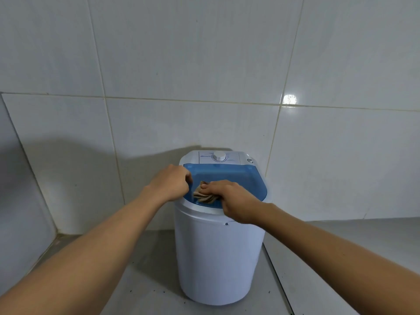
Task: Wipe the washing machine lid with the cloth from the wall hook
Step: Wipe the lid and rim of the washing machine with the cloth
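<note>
A small white washing machine [218,251] stands on the floor against the tiled wall. Its blue translucent lid [238,178] lies flat on top, closed. A crumpled beige cloth [202,195] rests on the front left part of the lid, under my right hand [229,201], which presses down on it and grips it. My left hand [170,185] sits on the machine's left rim at the lid's edge, fingers curled over that edge.
A white control panel with a round dial [219,156] sits behind the lid. White wall tiles [204,64] rise behind the machine. Grey floor [145,280] lies around its base, and a wall corner [27,169] is at the left.
</note>
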